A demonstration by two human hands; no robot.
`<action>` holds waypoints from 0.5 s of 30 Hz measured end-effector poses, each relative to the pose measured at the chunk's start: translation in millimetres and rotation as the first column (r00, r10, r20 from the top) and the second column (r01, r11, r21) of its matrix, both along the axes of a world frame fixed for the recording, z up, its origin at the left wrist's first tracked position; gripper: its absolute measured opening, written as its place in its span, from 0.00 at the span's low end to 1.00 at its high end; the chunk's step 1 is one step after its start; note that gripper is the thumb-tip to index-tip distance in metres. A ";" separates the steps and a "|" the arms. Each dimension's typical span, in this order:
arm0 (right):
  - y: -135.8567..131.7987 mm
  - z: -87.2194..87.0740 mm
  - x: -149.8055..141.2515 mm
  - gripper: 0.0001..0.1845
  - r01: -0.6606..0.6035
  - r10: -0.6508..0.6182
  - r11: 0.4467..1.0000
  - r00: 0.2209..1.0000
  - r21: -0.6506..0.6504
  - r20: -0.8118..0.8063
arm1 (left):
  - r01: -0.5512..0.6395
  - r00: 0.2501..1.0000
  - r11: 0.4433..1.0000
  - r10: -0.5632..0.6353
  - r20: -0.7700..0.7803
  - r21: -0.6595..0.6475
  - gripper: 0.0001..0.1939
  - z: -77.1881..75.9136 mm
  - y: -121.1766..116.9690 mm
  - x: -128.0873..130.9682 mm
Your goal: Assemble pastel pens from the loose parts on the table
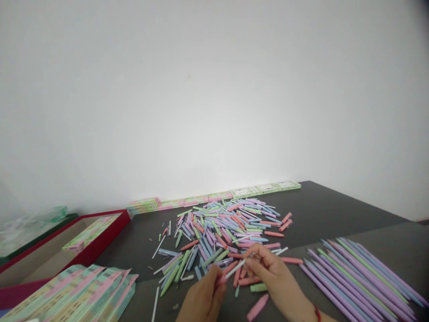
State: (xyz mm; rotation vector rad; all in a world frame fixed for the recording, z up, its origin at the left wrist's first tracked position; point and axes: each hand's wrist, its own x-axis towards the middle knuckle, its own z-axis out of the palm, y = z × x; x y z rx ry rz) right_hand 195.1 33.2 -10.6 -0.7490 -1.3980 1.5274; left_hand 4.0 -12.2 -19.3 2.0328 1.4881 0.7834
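My left hand (205,296) is closed, pinching a small pink plastic piece (221,281) at the front of the table. A thin white stick (236,269) runs from that piece up to my right hand (273,279), whose thumb and fingers are closed on its far end. Fingers partly hide both ends, so I cannot tell how stick and piece join. Just beyond my hands spreads a heap of pastel pen parts (214,228) in purple, blue, green and coral, with white sticks among them. A loose pink pen part (258,307) lies below my right hand.
Long pastel pencils (362,277) lie in a row at right. Printed flat packets (83,293) fan out at front left, beside a red-edged box (110,237) holding packs. Printed boxes (196,200) line the wall. Clear plastic wrap (33,228) sits far left on the dark table (335,210).
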 end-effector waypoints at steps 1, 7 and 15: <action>0.5 -1.4 -0.4 0.17 -0.005 0.005 1.000 1.000 -0.006 -0.004 | -0.004 1.000 1.000 0.004 -0.014 0.003 0.08 -1.4 0.8 0.1; 1.2 -0.8 -0.8 0.16 0.002 -0.002 1.000 1.000 -0.007 -0.010 | 0.043 0.999 0.999 -0.043 -0.003 -0.031 0.12 -3.4 2.8 2.0; -15.9 21.6 11.2 0.08 0.049 -0.075 0.964 0.993 0.261 0.092 | 0.102 0.968 0.989 -0.124 0.218 0.110 0.22 -0.1 1.5 0.3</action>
